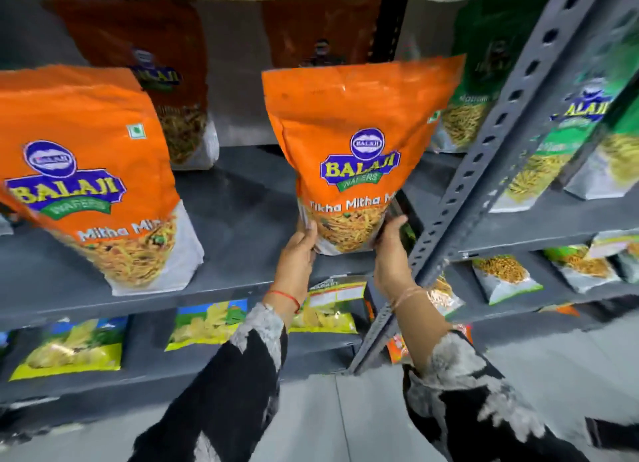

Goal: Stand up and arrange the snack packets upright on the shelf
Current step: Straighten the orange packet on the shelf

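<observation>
Orange snack packet [356, 150] stands upright near the shelf [242, 202] front edge, open shelf at its left; both hands' fingers [309, 230] grip its bottom corners.

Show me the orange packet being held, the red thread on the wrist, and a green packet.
Held orange packet [359, 133]: head view, front panel above the logo.
Red thread [288, 297]: head view, on the left wrist.
Green packet [484, 67]: head view, upper front.

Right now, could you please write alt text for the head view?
Both hands, left and right, hold an orange packet upright on a grey shelf. A second orange packet stands left; green packets stand right.
</observation>
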The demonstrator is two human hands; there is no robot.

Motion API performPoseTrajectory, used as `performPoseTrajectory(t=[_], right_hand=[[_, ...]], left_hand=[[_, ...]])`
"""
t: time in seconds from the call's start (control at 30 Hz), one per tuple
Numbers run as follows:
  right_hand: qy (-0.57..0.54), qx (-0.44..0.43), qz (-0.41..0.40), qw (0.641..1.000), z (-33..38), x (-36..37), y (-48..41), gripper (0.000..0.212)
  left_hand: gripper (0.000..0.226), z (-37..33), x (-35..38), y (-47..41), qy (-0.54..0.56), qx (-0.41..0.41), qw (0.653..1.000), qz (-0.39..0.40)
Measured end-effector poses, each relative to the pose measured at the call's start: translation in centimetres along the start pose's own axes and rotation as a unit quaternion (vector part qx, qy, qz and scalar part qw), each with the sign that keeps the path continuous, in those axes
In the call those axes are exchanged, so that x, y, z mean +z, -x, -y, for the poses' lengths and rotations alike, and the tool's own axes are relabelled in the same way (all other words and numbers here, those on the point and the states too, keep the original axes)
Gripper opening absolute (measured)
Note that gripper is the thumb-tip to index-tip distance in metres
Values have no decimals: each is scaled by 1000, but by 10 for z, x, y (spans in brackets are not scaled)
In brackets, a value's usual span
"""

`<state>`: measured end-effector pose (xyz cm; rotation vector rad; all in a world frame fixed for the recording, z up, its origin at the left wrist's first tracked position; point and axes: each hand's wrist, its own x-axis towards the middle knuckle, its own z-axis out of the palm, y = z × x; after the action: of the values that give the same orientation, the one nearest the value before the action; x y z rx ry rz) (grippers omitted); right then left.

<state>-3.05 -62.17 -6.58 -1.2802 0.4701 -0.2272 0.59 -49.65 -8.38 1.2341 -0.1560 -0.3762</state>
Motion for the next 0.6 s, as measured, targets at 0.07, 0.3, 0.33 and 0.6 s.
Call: performPoseTrajectory(t=[0.07, 0.3, 0.33, 0.6], right_hand=[[12, -14, 15, 1000, -13, -7, 14, 58], [41, -39, 4, 998, -22, -9, 33, 81], [41, -41, -21, 998, -22, -5, 38, 80], [114, -229, 42, 966, -76, 109, 166, 79]], left_hand=[[41, 7, -1, 14, -10, 10, 1000, 10], [58, 3, 1, 27, -8, 4, 1000, 13], [62, -3, 2, 32, -32, 4, 999, 8], [4, -39, -98, 126, -147, 127, 951, -240]])
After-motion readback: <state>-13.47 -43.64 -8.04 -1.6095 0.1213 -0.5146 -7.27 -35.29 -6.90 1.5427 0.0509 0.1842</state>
